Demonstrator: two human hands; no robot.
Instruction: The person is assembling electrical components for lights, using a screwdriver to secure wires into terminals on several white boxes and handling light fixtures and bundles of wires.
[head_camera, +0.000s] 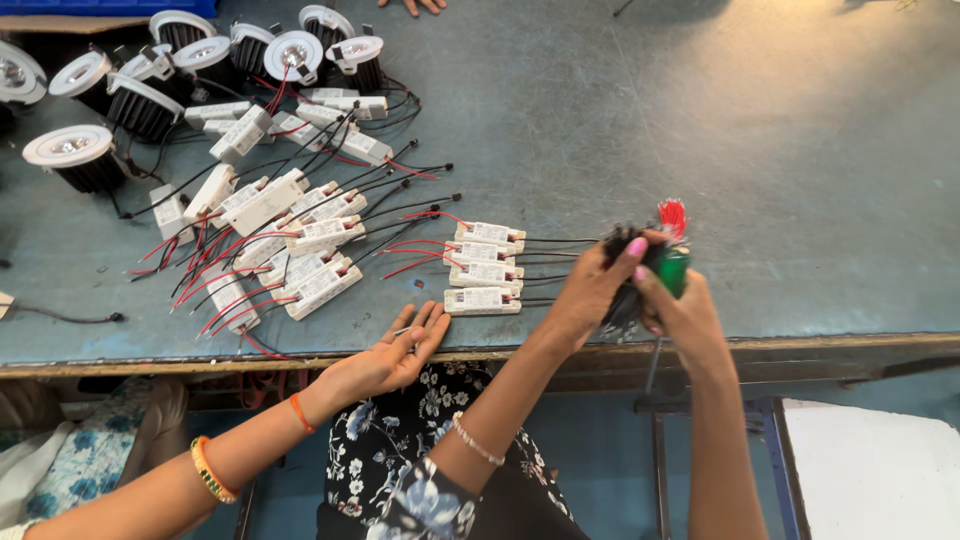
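Wire bundle (622, 262) is right of centre in the frame, just above the near table edge (800, 345). It's black leads with red tips (672, 215) sticking out the top. My left hand (585, 295) is closed round it from the left and my right hand (685, 315) is wrapped on from the right, next to a green piece (673, 268) I can't make out. My worry is that the leads still run back to the white driver boxes (485, 268), so a tug could drag those off their neat stack. Loose ends could also slip out over the edge. Someone else's open hand (395, 352) rests lower centre, so snagging it seems possible too.
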